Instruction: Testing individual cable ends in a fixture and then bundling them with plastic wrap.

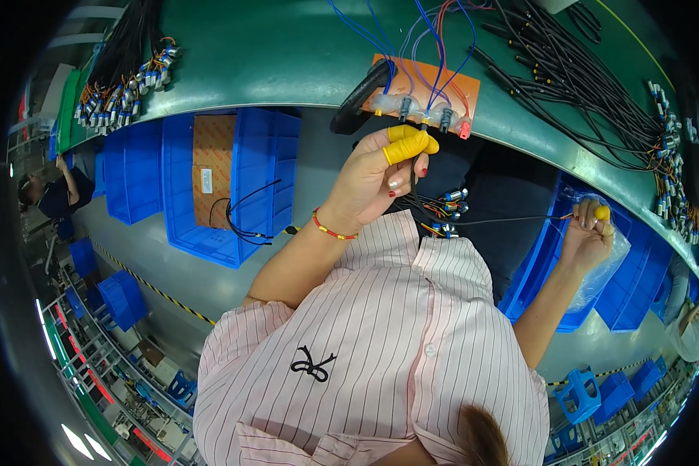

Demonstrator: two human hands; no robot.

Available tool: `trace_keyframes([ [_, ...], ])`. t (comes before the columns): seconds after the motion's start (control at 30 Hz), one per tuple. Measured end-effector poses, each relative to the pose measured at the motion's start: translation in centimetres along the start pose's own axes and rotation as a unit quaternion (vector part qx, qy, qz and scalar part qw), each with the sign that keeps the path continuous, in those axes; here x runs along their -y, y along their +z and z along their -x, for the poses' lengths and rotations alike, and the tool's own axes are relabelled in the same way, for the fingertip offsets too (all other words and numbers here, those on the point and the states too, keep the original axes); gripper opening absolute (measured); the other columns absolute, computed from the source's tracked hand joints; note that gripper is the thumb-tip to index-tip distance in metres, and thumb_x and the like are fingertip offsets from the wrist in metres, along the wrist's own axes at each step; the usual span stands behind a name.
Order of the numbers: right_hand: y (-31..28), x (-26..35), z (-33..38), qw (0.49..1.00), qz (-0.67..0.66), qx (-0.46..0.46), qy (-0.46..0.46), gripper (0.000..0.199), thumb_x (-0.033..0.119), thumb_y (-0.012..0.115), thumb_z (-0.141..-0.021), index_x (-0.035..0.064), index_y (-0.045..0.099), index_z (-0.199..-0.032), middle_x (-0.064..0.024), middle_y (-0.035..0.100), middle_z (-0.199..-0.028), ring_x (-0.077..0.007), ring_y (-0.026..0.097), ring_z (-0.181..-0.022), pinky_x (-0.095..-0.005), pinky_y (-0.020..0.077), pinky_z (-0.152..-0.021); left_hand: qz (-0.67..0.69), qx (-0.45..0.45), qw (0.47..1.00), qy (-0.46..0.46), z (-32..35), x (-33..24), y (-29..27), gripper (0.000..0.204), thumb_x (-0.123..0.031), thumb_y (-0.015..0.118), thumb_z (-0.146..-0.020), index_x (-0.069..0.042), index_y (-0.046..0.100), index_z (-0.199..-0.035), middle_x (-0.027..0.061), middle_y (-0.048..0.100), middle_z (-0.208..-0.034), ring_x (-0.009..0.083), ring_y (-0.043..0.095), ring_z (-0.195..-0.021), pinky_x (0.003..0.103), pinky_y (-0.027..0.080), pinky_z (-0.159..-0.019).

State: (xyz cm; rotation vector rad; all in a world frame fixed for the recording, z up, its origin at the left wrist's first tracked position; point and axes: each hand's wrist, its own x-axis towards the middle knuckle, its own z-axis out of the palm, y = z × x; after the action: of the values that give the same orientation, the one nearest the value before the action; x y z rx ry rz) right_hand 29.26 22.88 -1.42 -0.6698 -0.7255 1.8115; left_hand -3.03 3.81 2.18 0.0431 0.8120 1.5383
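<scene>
An orange board (462, 87) sits at the edge of the green bench, with small connectors glued along its front and blue, purple and red wires running off behind. My left hand (384, 167), wearing yellow finger cots on thumb and finger, pinches the end of a thin black cable (485, 222) against a connector in the board's middle; fingers hide the cable's tip. The cable curves down and across to the right. Its other end, showing thin orange wire, is pinched in my right hand (588, 237), which also wears a yellow cot. A thick black grip-like piece (361, 97) lies at the board's left side.
Black cables (555, 70) are heaped on the bench's right; another bundle with metal connectors (124, 93) hangs over its left edge. More connector ends (450, 206) rest by my lap. Blue bins (268, 171) stand below left; a plastic-lined bin (598, 279) stands below right.
</scene>
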Motion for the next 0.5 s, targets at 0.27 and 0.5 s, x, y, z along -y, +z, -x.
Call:
trace_keyframes([
  [0.27,0.4,1.5,1.0,0.999,-0.001,-0.026,-0.044,0.011,0.012,0.051,-0.073,0.0051,0.043,-0.073,-0.0043,0.036,-0.063,-0.0152,0.032,-0.063,-0.0301,0.0278,-0.063,-0.087,0.005,0.996,0.013,-0.2,-0.2,1.2,0.032,-0.026,0.045,-0.103,0.002,0.060,-0.103,0.0047,0.056,-0.065,0.0012,0.035,-0.042,0.015,0.029,-0.040],
  [0.5,0.3,2.2,1.6,0.998,-0.022,-0.021,-0.052,0.012,0.011,0.052,-0.074,0.0047,0.042,-0.073,-0.0043,0.035,-0.065,-0.0152,0.032,-0.065,-0.0301,0.0283,-0.064,-0.097,0.012,0.993,0.066,-0.2,0.8,1.4,0.030,-0.025,0.044,-0.103,0.000,0.059,-0.097,0.0042,0.053,-0.063,0.0029,0.034,-0.042,0.017,0.028,-0.040],
])
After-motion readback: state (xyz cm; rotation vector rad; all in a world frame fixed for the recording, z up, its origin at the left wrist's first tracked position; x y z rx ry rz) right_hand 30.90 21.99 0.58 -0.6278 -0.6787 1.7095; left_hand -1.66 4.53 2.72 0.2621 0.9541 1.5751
